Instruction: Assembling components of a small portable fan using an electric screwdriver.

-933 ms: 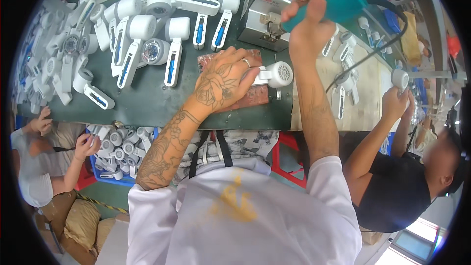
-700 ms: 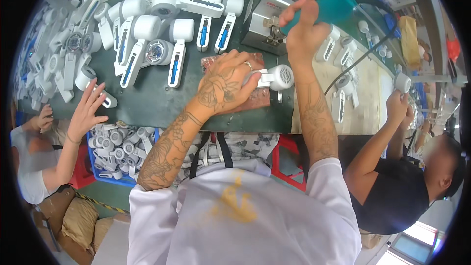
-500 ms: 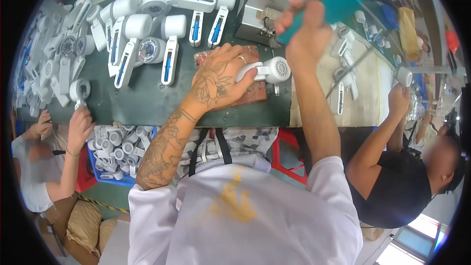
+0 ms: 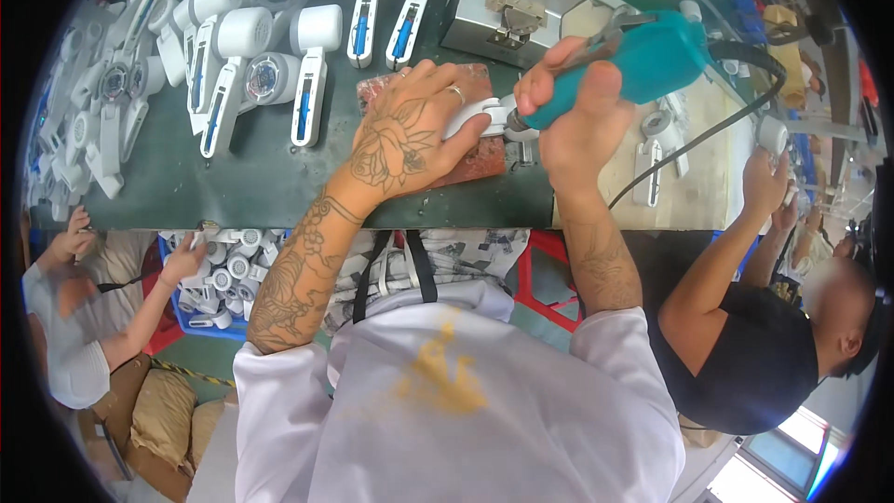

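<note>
The left hand grips a white plastic handheld device over a flat red block, the right hand a teal corded power tool, whose tip might slip if the device rolls.

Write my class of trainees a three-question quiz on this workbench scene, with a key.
1. Which hand holds the teal power tool?
2. True or false: the left hand is lifted clear of the white device.
3. The pad beneath the left hand is: A) blue, B) reddish, C) yellow.

Key: 1. The right hand. 2. False; it grips the device. 3. B.
</note>
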Action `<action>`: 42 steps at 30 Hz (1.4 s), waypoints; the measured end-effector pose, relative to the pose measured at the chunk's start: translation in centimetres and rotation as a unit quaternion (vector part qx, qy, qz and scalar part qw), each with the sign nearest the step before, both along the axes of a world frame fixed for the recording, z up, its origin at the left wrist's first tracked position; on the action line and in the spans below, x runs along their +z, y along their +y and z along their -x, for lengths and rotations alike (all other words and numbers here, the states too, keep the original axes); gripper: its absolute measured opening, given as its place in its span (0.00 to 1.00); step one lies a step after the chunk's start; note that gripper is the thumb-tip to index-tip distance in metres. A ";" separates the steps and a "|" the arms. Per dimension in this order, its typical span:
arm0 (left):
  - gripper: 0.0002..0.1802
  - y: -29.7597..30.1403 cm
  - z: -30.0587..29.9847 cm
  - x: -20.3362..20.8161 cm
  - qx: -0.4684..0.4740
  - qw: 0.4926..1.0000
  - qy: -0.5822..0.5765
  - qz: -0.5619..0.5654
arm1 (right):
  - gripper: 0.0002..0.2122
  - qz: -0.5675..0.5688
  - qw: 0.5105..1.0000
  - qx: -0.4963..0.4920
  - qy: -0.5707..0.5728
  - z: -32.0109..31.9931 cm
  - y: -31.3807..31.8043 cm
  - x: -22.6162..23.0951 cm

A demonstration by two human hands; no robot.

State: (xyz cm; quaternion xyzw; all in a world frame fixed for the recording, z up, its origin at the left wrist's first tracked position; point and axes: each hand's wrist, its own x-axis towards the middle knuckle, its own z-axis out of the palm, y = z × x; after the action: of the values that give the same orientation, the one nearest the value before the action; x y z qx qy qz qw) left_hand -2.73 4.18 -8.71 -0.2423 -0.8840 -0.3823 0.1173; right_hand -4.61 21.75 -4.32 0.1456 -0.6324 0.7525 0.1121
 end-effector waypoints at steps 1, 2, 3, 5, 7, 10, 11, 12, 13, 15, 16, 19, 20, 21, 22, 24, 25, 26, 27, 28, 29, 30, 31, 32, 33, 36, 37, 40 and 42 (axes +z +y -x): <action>0.15 0.0 -0.1 -0.1 0.001 1.000 0.008 0.006 | 0.32 0.007 1.000 0.003 -0.002 -0.1 0.0 -0.4; 0.15 0.0 0.0 -0.2 0.001 1.000 0.016 0.011 | 0.32 0.004 1.000 0.006 -0.001 -0.2 -0.1 -0.4; 0.14 0.0 0.0 -0.2 0.000 1.000 0.025 0.017 | 0.32 0.002 1.000 0.009 0.001 -0.3 -0.2 -0.4; 0.15 -0.1 0.0 0.2 -0.016 1.000 -0.011 0.017 | 0.31 -0.001 1.000 0.012 -0.001 -0.4 -0.2 -0.3; 0.16 -0.1 0.1 0.3 -0.023 1.000 -0.017 0.011 | 0.31 0.000 1.000 0.015 -0.008 -0.4 -0.2 -0.2; 0.15 -0.5 0.2 0.0 -0.018 1.000 0.016 0.000 | 0.30 -0.001 1.000 0.023 0.003 -0.2 -0.7 -0.5; 0.15 -0.7 0.1 -0.3 -0.015 1.000 0.026 0.003 | 0.30 -0.009 1.000 -0.002 -0.004 -0.2 -1.0 -0.6; 0.15 -0.9 0.0 -0.7 -0.009 0.999 0.036 0.005 | 0.30 -0.016 1.000 -0.023 -0.011 -0.7 -0.8 -0.8; 0.15 -1.0 -0.1 -2.1 -0.012 0.995 0.091 -0.030 | 0.30 -0.014 0.999 -0.032 -0.017 -0.9 -1.1 -1.1; 0.14 -0.5 0.2 -1.2 -0.035 0.983 0.166 -0.073 | 0.29 0.187 0.972 0.058 -0.129 -0.9 1.9 -2.0; 0.15 -0.8 -0.7 1.5 -0.049 0.985 0.167 -0.002 | 0.28 0.205 0.971 0.049 -0.113 -2.2 2.0 -0.8; 0.13 -1.3 -4.3 -0.5 -0.021 0.981 0.193 0.013 | 0.34 0.215 0.977 0.004 -0.009 -5.0 2.2 1.7; 0.13 -2.5 -5.8 0.1 0.017 0.985 0.171 -0.019 | 0.33 0.235 0.972 -0.014 0.014 -6.1 2.1 2.2; 0.12 -3.7 -7.1 0.5 0.054 0.985 0.152 -0.054 | 0.33 0.244 0.970 -0.005 0.020 -7.1 2.1 2.5; 0.13 -5.2 -8.6 0.4 0.161 0.972 0.114 -0.128 | 0.33 0.230 0.973 -0.009 0.024 -8.2 2.4 2.3; 0.15 -8.8 -10.8 0.7 0.313 0.921 0.080 -0.217 | 0.34 0.208 0.978 -0.016 0.021 -9.6 2.8 1.6; 0.18 -10.4 -11.3 0.7 0.360 0.897 0.086 -0.242 | 0.34 0.193 0.981 -0.019 0.017 -10.1 3.0 1.1; 0.19 -11.9 -11.6 0.8 0.398 0.878 0.095 -0.247 | 0.34 0.179 0.984 -0.018 0.012 -10.3 3.2 0.6; 0.20 -13.2 -11.6 0.8 0.434 0.858 0.106 -0.251 | 0.35 0.174 0.985 -0.013 0.004 -10.4 3.4 0.0; 0.21 -14.4 -11.7 1.0 0.449 0.855 0.087 -0.243 | 0.35 0.170 0.985 -0.005 -0.004 -10.3 3.5 -0.4; 0.21 -15.6 -11.8 1.2 0.464 0.851 0.070 -0.235 | 0.35 0.166 0.986 0.003 -0.011 -10.3 3.6 -0.6; 0.21 -16.4 -11.7 1.4 0.478 0.847 0.053 -0.227 | 0.36 0.164 0.986 0.006 -0.016 -10.2 3.6 -0.6; 0.21 -16.8 -11.6 1.6 0.485 0.851 0.058 -0.194 | 0.36 0.161 0.987 0.011 -0.021 -10.1 3.4 -0.6; 0.20 -17.1 -11.4 1.7 0.492 0.853 0.062 -0.161 | 0.36 0.158 0.987 0.015 -0.025 -10.0 3.1 -0.5; 0.20 -17.4 -11.3 1.9 0.498 0.855 0.066 -0.128 | 0.36 0.161 0.986 0.022 -0.027 -10.0 2.8 -0.5; 0.19 -17.7 -10.8 1.6 0.503 0.858 0.091 -0.051 | 0.36 0.162 0.986 0.039 -0.032 -10.0 2.0 -0.5; 0.19 -17.7 -10.3 1.5 0.492 0.863 0.102 -0.047 | 0.37 0.155 0.987 0.035 -0.031 -10.1 2.0 -0.5; 0.20 -18.1 -8.5 0.2 0.464 0.871 0.130 0.091 | 0.35 0.126 0.992 -0.012 -0.029 -10.7 2.4 -0.2; 0.20 -18.8 -7.3 -1.2 0.459 0.861 0.150 0.161 | 0.36 0.094 0.993 -0.045 -0.048 -11.0 2.2 -0.2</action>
State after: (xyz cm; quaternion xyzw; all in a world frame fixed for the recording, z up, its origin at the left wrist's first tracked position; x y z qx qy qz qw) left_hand 4.58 -14.63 -9.94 0.1211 -0.9160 -0.0969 0.3700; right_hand 6.43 23.97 -4.54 0.0691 -0.5695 0.8089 0.1286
